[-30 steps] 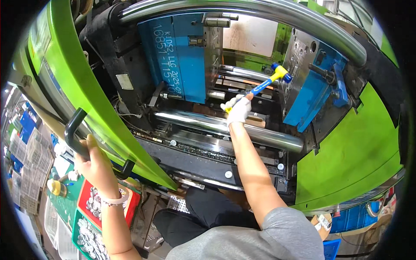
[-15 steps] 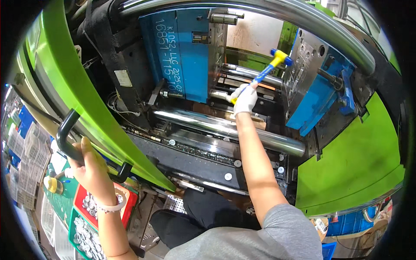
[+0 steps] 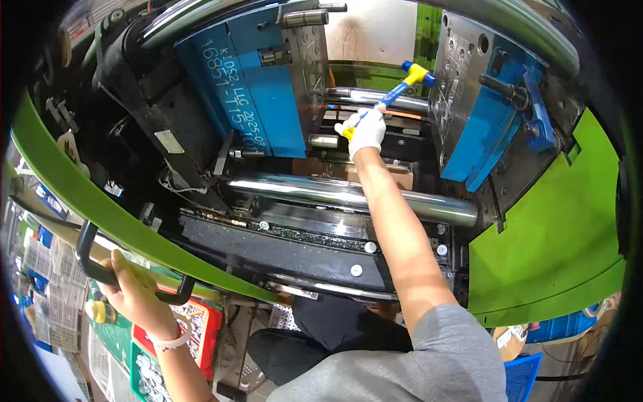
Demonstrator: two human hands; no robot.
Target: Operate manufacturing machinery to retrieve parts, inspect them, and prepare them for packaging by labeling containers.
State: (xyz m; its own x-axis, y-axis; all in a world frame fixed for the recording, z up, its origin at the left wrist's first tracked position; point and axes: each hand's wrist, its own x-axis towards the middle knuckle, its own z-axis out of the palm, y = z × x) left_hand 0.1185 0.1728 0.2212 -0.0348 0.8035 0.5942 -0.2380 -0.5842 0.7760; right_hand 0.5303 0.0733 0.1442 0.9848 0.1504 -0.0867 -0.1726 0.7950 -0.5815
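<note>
My left hand (image 3: pixel 139 301) is closed round the black handle (image 3: pixel 85 249) of the curved green door (image 3: pixel 124 224) at the left. A pale band circles that wrist. My right hand (image 3: pixel 368 130), in a white glove, grips a blue and yellow mallet (image 3: pixel 400 89) by its handle. The mallet's head, yellow with blue faces, points up and right, near the metal face of the right mould half (image 3: pixel 477 144). Across the gap stands the left mould half (image 3: pixel 274 100), blue with a steel face. The mallet's head appears apart from both halves.
A thick steel bar (image 3: pixel 288 189) crosses under my right forearm, and another (image 3: pixel 536 33) runs overhead. A green panel (image 3: pixel 546 248) fills the right side. At lower left, a red bin (image 3: pixel 213 335) and a green bin (image 3: pixel 137 382) hold small parts, with pale crates (image 3: pixel 50 295) beyond.
The green door has moved left with my left hand on its handle, uncovering more of the machine's dark left part. The view has shifted a little; my right hand still holds the mallet.
</note>
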